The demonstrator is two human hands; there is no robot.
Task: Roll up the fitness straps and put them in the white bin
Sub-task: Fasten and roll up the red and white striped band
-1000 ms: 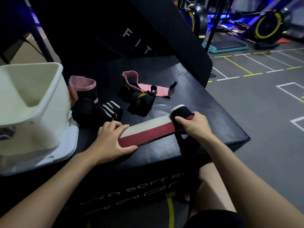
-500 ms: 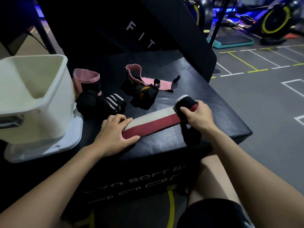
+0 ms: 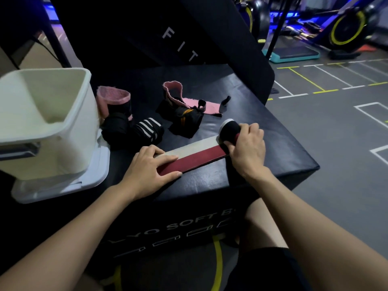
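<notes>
A black padded plyo box (image 3: 241, 181) fills the middle, with white lettering on its front face. A second black box (image 3: 147, 28) marked "FIT" leans behind it. To the right, a grey gym floor (image 3: 346, 143) carries white and yellow lines. In the background stand a teal step platform (image 3: 294, 54) and a machine with a yellow-rimmed wheel (image 3: 348, 28).

White lettering on two black gym pads

The upright black pad (image 3: 189, 34) behind reads "FIT" in white capitals. The front face of the black soft box (image 3: 189, 217) reads "YO SOFT B", cut off at both ends, above a row of outlined rectangles.
</notes>
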